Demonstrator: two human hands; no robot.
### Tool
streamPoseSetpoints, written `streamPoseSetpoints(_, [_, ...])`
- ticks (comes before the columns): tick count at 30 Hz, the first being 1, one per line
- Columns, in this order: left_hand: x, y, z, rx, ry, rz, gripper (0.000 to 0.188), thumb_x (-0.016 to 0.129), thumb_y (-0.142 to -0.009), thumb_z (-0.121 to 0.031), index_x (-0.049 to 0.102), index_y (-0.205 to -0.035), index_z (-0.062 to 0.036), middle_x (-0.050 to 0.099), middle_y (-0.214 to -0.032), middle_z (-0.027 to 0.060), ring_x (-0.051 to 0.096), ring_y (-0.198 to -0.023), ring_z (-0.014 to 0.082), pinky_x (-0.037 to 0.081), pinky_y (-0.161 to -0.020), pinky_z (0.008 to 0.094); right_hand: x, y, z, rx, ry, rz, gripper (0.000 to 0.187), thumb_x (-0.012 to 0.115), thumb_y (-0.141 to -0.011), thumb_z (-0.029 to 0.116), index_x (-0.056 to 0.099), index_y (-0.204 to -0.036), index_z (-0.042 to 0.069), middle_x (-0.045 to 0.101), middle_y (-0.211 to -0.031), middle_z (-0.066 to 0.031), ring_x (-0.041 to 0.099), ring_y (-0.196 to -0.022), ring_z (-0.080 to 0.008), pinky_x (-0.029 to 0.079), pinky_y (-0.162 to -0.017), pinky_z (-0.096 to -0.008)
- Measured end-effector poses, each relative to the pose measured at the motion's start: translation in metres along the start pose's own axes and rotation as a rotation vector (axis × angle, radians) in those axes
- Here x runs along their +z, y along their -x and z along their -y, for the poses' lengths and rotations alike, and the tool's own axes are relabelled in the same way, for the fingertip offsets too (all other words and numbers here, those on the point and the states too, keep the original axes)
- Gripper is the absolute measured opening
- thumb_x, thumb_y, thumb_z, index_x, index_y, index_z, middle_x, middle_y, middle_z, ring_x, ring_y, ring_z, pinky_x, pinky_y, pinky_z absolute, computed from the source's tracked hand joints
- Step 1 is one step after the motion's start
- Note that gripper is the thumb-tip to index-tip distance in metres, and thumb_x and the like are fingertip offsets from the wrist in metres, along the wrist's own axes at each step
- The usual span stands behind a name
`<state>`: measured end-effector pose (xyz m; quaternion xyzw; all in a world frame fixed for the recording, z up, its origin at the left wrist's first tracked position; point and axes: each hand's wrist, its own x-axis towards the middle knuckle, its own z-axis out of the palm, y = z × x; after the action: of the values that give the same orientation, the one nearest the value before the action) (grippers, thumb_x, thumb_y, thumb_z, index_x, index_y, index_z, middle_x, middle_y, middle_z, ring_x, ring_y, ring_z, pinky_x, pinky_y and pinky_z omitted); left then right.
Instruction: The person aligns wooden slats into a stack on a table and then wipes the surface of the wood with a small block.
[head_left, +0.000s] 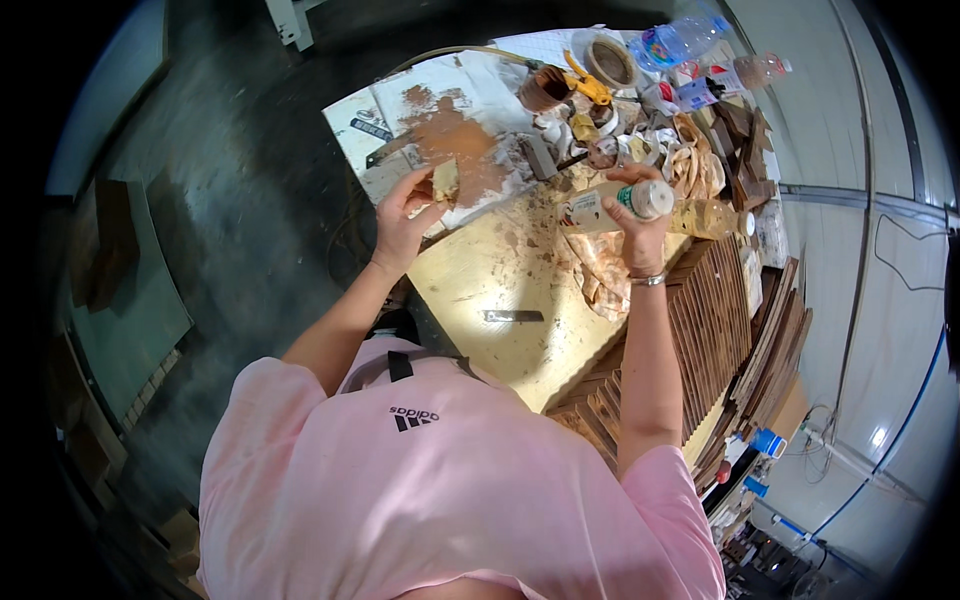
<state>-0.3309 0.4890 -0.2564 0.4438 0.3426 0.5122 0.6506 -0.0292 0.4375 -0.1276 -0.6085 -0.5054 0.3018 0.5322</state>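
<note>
My left hand [402, 220] pinches a small pale yellow block [446, 182] that looks like a piece of sponge, over the table's left part. Beneath and beyond it a brown powdery stain [455, 140] spreads across white sheeting. My right hand [640, 215] is wrapped round a plastic bottle [590, 210] with a white cap and a printed label, tilted with its cap toward me. Right beside that hand lies a second bottle [705, 218] holding yellowish liquid. Crumpled, stained paper [603, 275] lies under the held bottle.
A flat dark metal strip [513, 316] rests on the yellowish board. Grooved brown panels [700, 340] are stacked at the right. Farther back are a clear water bottle [680, 42], a yellow-handled tool [587, 82], a round tub [605, 60] and a brown cup [545, 90].
</note>
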Motion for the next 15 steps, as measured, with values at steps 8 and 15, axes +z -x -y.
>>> streamPoseSetpoints(8, [0.002, -0.002, -0.001, -0.057, -0.068, -0.005, 0.048, 0.066, -0.083, 0.003, 0.056, -0.13, 0.003, 0.063, -0.111, 0.0074, 0.062, -0.096, 0.013, 0.05, -0.088, 0.0275, 0.008, 0.042, -0.028, 0.194, -0.057, -0.122, 0.087, 0.087, -0.064, -0.002, 0.042, -0.138, 0.003, 0.056, -0.123, -0.0124, 0.059, -0.111, -0.0224, 0.054, -0.092, -0.0347])
streamPoseSetpoints(15, [0.001, -0.003, -0.001, -0.067, 0.001, -0.021, 0.048, 0.065, -0.082, 0.003, 0.057, -0.129, 0.0029, 0.062, -0.108, 0.0061, 0.06, -0.096, 0.0126, 0.05, -0.088, 0.0276, 0.032, 0.009, -0.001, -0.23, 0.904, 0.089, 0.059, 0.075, -0.065, 0.001, 0.053, -0.12, 0.005, 0.063, -0.111, -0.0129, 0.06, -0.105, -0.0317, 0.043, -0.092, -0.0425])
